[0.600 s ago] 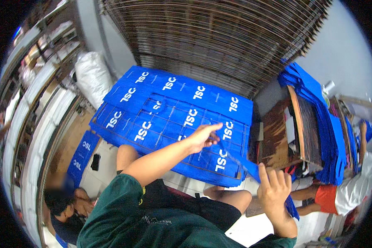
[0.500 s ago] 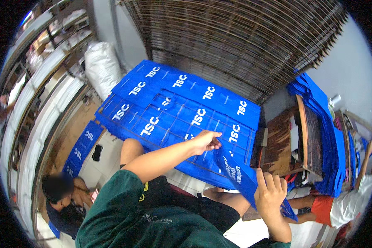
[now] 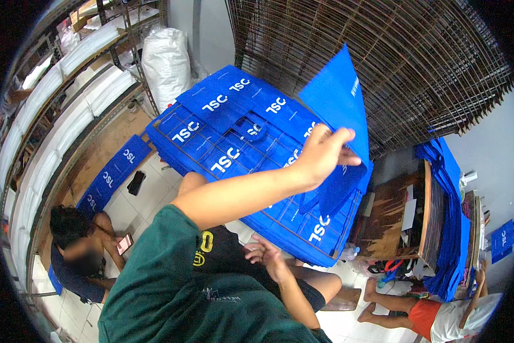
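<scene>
The blue sheet (image 3: 337,97) you pinch looks like thin matt non-woven cloth, stiff enough to stand flat. At nine o'clock from it, the blue printed bags (image 3: 234,137) show the same matt cloth with flat white print, and thin metal wire (image 3: 211,150) runs over them in a grid. At twelve o'clock, the stacked drying racks (image 3: 405,63) are dull, brownish metal wire, rough-looking. At four o'clock, your wooden table (image 3: 391,220) is dark, worn and unpolished. At ten o'clock, the white sack (image 3: 166,63) is woven plastic with a slight sheen. Your green sleeve (image 3: 171,274) is soft matt cotton-like knit. The pale floor tiles (image 3: 137,200) look smooth and faintly glossy.
</scene>
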Available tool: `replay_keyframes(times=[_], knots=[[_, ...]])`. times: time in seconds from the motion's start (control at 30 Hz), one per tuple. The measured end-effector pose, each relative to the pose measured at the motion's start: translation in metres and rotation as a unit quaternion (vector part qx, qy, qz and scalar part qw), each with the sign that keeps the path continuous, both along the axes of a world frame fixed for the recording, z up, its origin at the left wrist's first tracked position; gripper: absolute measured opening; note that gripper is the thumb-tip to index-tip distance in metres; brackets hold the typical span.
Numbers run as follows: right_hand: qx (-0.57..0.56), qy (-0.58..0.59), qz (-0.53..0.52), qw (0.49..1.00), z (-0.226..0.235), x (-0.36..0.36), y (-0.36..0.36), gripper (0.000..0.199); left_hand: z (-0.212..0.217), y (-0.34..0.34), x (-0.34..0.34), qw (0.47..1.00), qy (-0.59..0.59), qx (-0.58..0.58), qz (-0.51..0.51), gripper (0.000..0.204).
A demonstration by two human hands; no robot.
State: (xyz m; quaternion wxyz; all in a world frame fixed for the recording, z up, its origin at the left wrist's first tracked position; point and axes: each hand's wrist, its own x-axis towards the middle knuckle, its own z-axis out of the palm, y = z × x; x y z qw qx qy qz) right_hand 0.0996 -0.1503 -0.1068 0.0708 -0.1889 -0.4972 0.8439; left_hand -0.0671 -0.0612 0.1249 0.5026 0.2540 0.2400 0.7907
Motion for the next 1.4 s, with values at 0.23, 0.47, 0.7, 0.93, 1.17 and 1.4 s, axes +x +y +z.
replay_keyframes(times=[0.23,0.47,0.7,0.93,1.17,1.4], knots=[[-0.199,0.247,-0.029,0.948,0.056,-0.019,0.048,0.133,-0.013,-0.076,-0.068,0.996,0.022,-0.027,0.078,0.011],[-0.141,0.048,-0.359,0.922,0.037,-0.004,0.075,0.048,-0.124,-0.121,-0.114,0.959,0.048,-0.256,0.110,0.037],[-0.085,-0.060,-0.453,0.885,0.044,-0.037,0.136,0.019,-0.174,-0.057,-0.169,0.957,0.032,-0.283,0.052,0.028],[-0.114,0.052,-0.403,0.907,0.073,-0.115,0.206,0.020,-0.153,0.007,-0.249,0.965,0.149,-0.162,0.141,0.025],[-0.158,-0.044,-0.472,0.866,-0.052,-0.161,0.300,0.015,-0.287,0.060,-0.302,0.892,0.104,-0.305,0.317,0.060],[-0.093,-0.159,-0.493,0.850,-0.124,-0.184,0.319,0.015,-0.376,0.064,-0.318,0.722,0.296,-0.526,0.338,0.096]])
